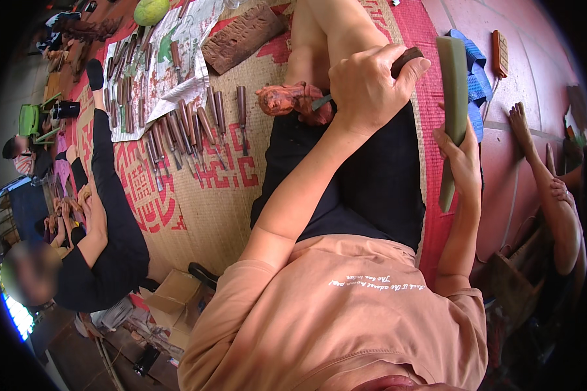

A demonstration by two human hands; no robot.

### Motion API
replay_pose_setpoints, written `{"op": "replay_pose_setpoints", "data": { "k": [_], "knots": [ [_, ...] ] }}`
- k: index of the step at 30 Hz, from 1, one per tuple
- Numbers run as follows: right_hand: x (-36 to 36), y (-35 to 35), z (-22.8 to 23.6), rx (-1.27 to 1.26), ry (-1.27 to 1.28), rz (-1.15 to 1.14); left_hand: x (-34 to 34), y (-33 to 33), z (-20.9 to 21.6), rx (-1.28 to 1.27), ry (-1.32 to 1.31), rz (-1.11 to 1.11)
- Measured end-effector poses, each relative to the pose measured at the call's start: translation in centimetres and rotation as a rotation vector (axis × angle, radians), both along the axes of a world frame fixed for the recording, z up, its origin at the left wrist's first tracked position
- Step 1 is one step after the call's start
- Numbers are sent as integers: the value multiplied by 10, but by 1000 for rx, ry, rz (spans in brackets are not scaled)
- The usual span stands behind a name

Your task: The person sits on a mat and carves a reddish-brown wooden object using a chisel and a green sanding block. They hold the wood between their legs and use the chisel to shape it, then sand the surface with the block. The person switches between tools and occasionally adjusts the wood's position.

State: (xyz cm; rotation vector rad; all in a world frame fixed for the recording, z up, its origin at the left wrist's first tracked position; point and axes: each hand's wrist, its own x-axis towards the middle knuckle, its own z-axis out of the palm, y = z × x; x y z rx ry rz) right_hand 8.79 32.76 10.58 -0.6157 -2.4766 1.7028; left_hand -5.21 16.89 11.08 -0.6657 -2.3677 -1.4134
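Observation:
My left hand is wrapped round a carving chisel, whose dark wooden handle sticks out past the thumb. Its flat metal blade points left and meets a reddish-brown wood carving, which has an animal-like head and lies by my legs. Part of the carving is hidden behind my left hand and wrist. In my right hand is a long olive-green mallet, gripped near its narrower lower part and held upright. The mallet's broad end stands to the right of the chisel handle, apart from it.
Several wood-handled chisels lie on the patterned mat and a white sheet to the left. Beyond them sits a carved wood block. Blue straps lie at right. Another person sits at left.

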Motion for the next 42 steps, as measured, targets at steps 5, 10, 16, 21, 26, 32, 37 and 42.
{"op": "replay_pose_setpoints", "data": {
  "k": [5,10,16,21,26,32,37,42],
  "knots": [
    [-3,-5,4,-14,34,-49,0,0,2,30,11,8],
    [3,-1,-4,45,7,-15,-1,-1,3,116,42,9],
    [1,-7,4,45,11,-56,-2,-2,6,180,60,-9],
    [-1,-7,8,58,23,-41,-2,-5,9,245,57,-40],
    [-5,-10,9,12,118,-99,-3,-6,7,249,54,-41],
    [-4,-8,5,80,76,-64,-1,-6,10,184,17,-50],
    [-1,-5,5,138,-20,9,-7,-3,-7,233,170,55],
    [3,-5,-4,104,-10,-6,-5,-9,4,75,215,8]
  ]
}}
